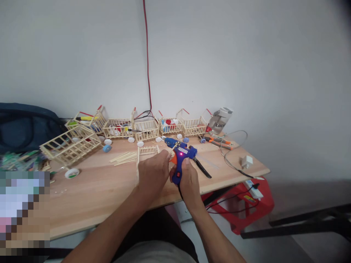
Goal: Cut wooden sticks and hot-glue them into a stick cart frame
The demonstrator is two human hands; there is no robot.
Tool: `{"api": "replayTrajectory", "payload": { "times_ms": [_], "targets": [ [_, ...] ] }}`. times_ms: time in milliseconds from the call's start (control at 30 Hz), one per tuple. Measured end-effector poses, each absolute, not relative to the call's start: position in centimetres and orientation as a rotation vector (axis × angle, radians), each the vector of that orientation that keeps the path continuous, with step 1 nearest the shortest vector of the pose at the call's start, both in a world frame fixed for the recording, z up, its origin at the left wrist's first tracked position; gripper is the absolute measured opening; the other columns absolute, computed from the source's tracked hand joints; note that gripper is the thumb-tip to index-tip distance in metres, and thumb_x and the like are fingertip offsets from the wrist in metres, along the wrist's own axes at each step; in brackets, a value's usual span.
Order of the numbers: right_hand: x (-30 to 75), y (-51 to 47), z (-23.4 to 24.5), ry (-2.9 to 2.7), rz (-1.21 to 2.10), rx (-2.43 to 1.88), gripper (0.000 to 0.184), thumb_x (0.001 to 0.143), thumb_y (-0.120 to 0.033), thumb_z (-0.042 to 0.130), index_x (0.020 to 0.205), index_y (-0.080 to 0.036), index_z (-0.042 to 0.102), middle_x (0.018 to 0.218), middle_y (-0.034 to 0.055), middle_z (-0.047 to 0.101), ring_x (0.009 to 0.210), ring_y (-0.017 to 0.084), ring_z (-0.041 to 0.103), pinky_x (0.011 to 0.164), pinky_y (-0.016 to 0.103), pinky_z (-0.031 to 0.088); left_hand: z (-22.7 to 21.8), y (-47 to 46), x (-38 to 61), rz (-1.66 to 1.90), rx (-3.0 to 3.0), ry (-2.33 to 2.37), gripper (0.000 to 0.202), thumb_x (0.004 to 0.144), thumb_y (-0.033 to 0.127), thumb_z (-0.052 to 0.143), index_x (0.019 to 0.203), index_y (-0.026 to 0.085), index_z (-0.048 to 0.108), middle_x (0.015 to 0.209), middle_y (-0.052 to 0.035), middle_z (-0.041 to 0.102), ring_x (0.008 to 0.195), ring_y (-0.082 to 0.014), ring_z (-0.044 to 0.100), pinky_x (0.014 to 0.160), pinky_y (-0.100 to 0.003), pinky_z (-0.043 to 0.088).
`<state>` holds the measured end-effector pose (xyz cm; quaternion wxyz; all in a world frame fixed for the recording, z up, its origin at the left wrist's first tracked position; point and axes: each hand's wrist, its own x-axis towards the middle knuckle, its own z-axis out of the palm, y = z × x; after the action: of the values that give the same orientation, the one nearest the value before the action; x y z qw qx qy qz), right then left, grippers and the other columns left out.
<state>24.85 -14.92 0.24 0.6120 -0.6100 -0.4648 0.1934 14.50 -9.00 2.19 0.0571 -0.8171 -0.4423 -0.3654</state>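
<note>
The blue hot-glue gun (181,157) is above the front part of the wooden table (95,199), nozzle toward the left and the far side, with its indicator light lit. The right hand (191,184) is closed around the gun's handle, thumb on the near side; the position of its fingers on the orange trigger (173,158) is partly hidden. The left hand (154,168) has thumb and fingers pinched together on a thin wooden stick (174,147) that reaches up beside the gun's front; whether the stick touches the gun cannot be told. For good results, keep the pinch clear of the nozzle, treat the tip as hot, and squeeze the trigger lightly so that a small bead covers only the joint face. Seat each stick promptly, hold it square and let the glue set. The open stick frame (148,150) lies partly behind the left hand; avoid pressing on it with the wrist. Keep glue threads off the loose sticks (124,158) to its left and the finished-looking stick cart (146,130) beyond. Allow the black cord (180,191) below the handle enough slack.
</note>
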Motion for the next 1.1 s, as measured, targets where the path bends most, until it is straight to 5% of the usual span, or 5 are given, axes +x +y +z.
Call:
{"api": "replayTrajectory", "payload": {
  "times_ms": [167, 600, 1100],
  "targets": [
    [24.8, -15.3, 0.0, -1.021, 0.477, -1.353, 0.054, 0.091, -0.068, 0.037, 0.074, -0.021, 0.058, 0.067, 0.0032, 0.062, 0.066, 0.017, 0.056, 0.061, 0.03, 0.046, 2.7, -8.6, 14.4, -1.17, -2.366, -1.365, 0.033, 0.095, 0.029, 0.046, 0.067, 0.018, 0.06, 0.052, -0.0017, 0.061, 0.049, -0.0152, 0.055, 0.05, -0.026, 0.019],
    [24.8, -15.1, 1.4, -0.879, 0.74, -1.248, 0.061, 0.091, -0.071, 0.029, 0.068, -0.02, 0.053, 0.055, 0.0007, 0.057, 0.051, 0.014, 0.05, 0.049, 0.026, 0.039, 3.4, -8.7, 13.4, -1.515, -2.368, -1.33, 0.031, 0.093, 0.027, 0.049, 0.065, 0.017, 0.059, 0.049, 0.0017, 0.055, 0.045, -0.0106, 0.047, 0.051, -0.023, 0.027],
    [25.0, -15.1, 0.8, -0.988, 0.632, -1.323, 0.057, 0.094, -0.064, 0.031, 0.074, -0.019, 0.058, 0.068, 0.0037, 0.064, 0.065, 0.016, 0.058, 0.056, 0.027, 0.043, 2.9, -9.4, 14.2, -1.078, -2.574, -1.277, 0.033, 0.097, 0.03, 0.042, 0.073, 0.019, 0.062, 0.056, -0.0015, 0.063, 0.053, -0.017, 0.061, 0.051, -0.028, 0.024]
  ]
}}
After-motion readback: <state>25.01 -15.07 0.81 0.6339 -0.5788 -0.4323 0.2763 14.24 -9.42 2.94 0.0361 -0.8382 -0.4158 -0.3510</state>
